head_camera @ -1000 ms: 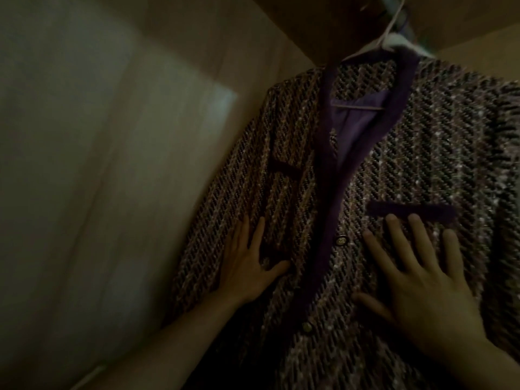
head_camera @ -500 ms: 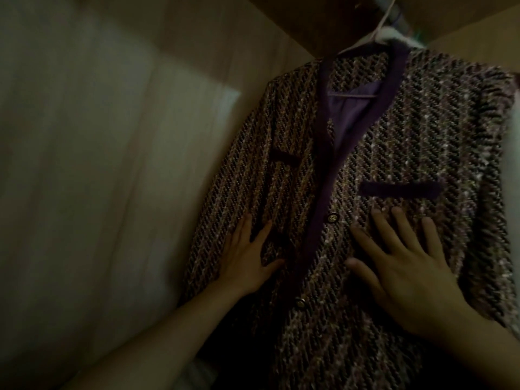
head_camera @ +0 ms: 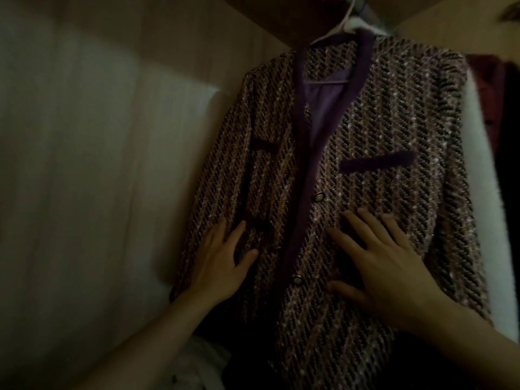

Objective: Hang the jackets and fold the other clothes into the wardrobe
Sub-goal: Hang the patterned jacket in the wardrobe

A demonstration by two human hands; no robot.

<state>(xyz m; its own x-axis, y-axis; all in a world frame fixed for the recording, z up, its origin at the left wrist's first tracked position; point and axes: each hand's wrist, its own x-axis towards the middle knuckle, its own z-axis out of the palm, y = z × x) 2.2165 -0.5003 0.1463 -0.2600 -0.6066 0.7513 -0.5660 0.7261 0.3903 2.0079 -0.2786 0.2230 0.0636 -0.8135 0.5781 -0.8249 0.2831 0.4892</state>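
Both hands lie flat with fingers spread, gripping nothing: the left hand point(head_camera: 218, 266) presses the tweed jacket point(head_camera: 380, 198) on its left front panel, the right hand point(head_camera: 385, 263) on the other panel below the purple pocket trim point(head_camera: 377, 164). The jacket hangs lengthwise, collar up, from a white hanger point(head_camera: 344, 26) inside the wardrobe, its buttons point(head_camera: 319, 197) running down the purple edging. The wardrobe's pale side wall point(head_camera: 98, 178) stands just left; a white garment point(head_camera: 478, 178) and a dark red one point(head_camera: 491, 88) hang to the right.

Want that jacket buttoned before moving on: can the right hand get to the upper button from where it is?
Probably yes. The right hand lies flat on the tweed jacket just below the upper button, with nothing between them.
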